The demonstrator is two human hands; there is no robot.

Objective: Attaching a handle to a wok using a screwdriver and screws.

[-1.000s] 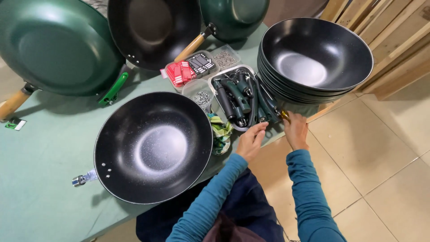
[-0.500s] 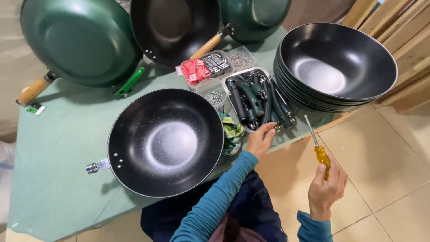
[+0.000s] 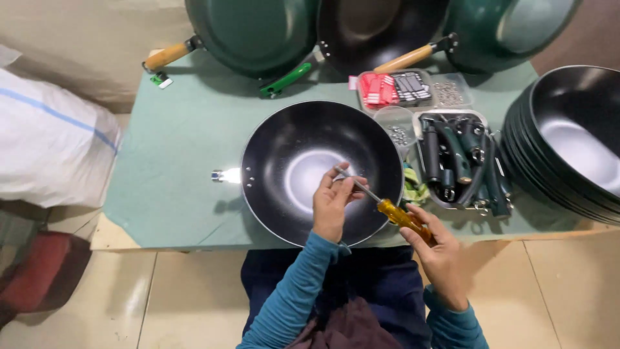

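Amber-handled and steel-shafted, the screwdriver (image 3: 387,207) lies slantwise above the near rim of the black wok (image 3: 321,173), its tip pointing in over the wok's bowl. The right hand (image 3: 439,255) wraps its fingers around the handle just outside the wok's rim, a grip that steadies the tool. The left hand (image 3: 334,205) hovers over the wok's near side, its fingertips closed in a pinch on the shaft close to the tip, seemingly to guide or check the point; whether a screw sits between them cannot be told.

That wok rests mouth-up on the green table (image 3: 174,161), close to the person's edge, where both hands reach it easily. On the wok's left side a small metal bracket (image 3: 226,175) juts out with no handle on it. Right of the wok stands a clear tray of dark green handles (image 3: 462,158), and beyond that a stack of black woks (image 3: 568,145). Behind the wok sit small boxes of red and dark parts (image 3: 394,88), and further back lean finished green woks with wooden handles (image 3: 248,29). Far left of the wok, off the table, lies a white sack (image 3: 51,142).
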